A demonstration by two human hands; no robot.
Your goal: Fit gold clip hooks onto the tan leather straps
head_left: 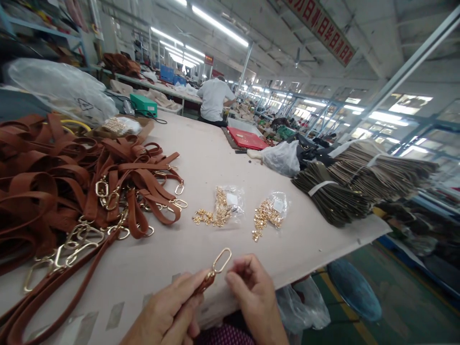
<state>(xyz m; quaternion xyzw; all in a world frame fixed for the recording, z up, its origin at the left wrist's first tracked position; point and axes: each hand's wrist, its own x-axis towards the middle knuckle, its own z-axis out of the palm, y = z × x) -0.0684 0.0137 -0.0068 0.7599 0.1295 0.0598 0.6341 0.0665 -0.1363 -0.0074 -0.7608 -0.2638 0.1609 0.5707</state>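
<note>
At the worktop's (172, 249) near edge, the left hand (170, 306) is clamped on the brown end of a strap (206, 283), its gold ring (217, 257) pointing up and away. The right hand (253, 294) is just beside the ring, fingers curled; whether they grip anything, I cannot tell. The hands are apart.

Brown straps (53, 177) with gold fittings are heaped along the left side. Mid-worktop, two clear bags (237, 203) (282, 203) lie near each other, gold pieces (221, 213) (265, 215) in and spilling from them. Dark bundles (334, 196) lie by the right edge.

Farther off are a plastic bag (285, 158), a red folder (247, 138) and, toward the far left corner, a green box (143, 104). Beyond the far edge is a person (214, 99) in a white top.
</note>
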